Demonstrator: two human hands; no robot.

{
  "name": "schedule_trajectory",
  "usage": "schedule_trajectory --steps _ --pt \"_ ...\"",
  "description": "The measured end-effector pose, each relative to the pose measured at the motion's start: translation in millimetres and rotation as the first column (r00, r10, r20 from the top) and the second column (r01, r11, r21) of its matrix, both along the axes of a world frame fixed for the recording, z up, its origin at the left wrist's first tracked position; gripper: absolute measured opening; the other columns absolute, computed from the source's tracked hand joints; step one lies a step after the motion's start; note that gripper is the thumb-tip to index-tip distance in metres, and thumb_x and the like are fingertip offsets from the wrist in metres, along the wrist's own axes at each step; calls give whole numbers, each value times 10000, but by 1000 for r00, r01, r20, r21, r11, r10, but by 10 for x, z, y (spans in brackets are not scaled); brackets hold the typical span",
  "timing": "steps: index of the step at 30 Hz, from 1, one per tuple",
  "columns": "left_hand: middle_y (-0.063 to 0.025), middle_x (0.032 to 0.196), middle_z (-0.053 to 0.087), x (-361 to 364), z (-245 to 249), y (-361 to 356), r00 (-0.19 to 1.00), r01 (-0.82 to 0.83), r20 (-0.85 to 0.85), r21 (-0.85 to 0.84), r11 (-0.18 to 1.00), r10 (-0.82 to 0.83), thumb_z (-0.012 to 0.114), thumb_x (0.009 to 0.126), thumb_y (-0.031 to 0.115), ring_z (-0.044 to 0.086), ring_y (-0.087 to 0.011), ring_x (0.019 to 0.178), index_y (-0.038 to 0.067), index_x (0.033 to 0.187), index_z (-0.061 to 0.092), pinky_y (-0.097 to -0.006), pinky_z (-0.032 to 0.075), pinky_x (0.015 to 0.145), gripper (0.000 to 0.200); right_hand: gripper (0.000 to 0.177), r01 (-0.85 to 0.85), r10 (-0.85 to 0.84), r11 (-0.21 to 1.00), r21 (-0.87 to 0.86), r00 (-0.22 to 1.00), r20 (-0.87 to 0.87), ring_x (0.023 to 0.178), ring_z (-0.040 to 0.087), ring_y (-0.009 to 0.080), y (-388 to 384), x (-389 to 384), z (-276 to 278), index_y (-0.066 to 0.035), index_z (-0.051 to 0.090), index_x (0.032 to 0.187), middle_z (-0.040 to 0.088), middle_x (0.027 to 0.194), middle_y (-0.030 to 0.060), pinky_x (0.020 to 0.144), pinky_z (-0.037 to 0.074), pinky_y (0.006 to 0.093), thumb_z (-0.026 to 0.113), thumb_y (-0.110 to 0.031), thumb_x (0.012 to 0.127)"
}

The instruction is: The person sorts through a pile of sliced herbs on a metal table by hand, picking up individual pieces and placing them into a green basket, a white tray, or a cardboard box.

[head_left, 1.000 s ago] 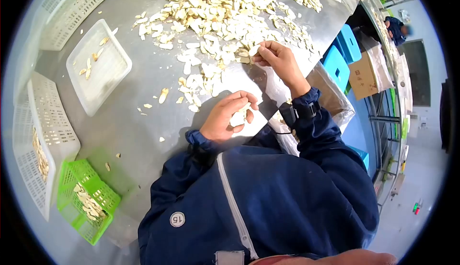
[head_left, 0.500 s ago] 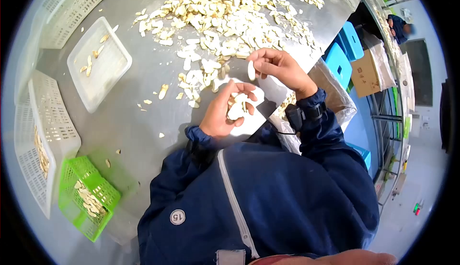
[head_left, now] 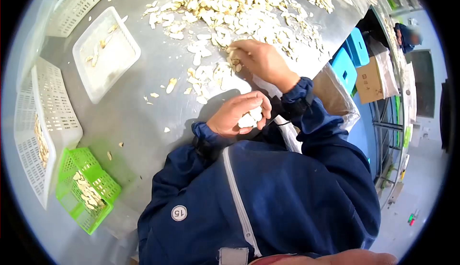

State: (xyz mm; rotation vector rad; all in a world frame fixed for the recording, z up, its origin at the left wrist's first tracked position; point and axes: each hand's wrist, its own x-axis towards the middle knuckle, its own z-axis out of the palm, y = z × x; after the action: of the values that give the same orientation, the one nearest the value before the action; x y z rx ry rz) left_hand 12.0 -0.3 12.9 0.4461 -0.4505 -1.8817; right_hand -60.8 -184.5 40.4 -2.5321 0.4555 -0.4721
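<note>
My left hand (head_left: 237, 114) is curled around several pale slices (head_left: 251, 117), held low at the table's near edge. My right hand (head_left: 261, 60) reaches over the near side of the slice pile, its fingertips down at some slices (head_left: 235, 60); what lies between the fingers is blurred. The large heap of cream-coloured slices (head_left: 239, 6) spreads across the metal table (head_left: 143, 88) beyond both hands. A looser group of slices (head_left: 211, 77) lies just beyond my left hand.
A white tray (head_left: 108, 56) with a few pieces sits at the left. White perforated baskets (head_left: 57, 102) and a green basket (head_left: 88, 179) with slices stand at the left edge. At the right are blue stools (head_left: 344, 66), a cardboard box (head_left: 371, 80) and a distant person (head_left: 408, 36).
My right hand has moved left to the slices, and the single slice it held is no longer visible. My left hand has shifted slightly right and curled further round its slices.
</note>
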Motion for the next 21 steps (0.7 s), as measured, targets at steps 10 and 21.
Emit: schedule_trajectory --steps 10,21 --pt "-126 893 653 -26 93 -1 998 9 55 23 1000 -10 427 1114 279 525 -78 555 7 1127 592 -188 380 428 318 471 309 -291 882 357 951 -105 931 778 274 -199 -667 136 -116 595 1471 763 1206 195 823 603 373 605 -108 1000" --pt "-127 970 651 4 12 14 974 219 104 -172 961 -203 454 1096 180 631 -177 769 -18 1110 607 -293 509 733 250 435 -414 424 892 -181 905 20 1406 522 322 356 -253 -33 -207 693 1372 569 1530 72 1128 461 480 740 -267 943"
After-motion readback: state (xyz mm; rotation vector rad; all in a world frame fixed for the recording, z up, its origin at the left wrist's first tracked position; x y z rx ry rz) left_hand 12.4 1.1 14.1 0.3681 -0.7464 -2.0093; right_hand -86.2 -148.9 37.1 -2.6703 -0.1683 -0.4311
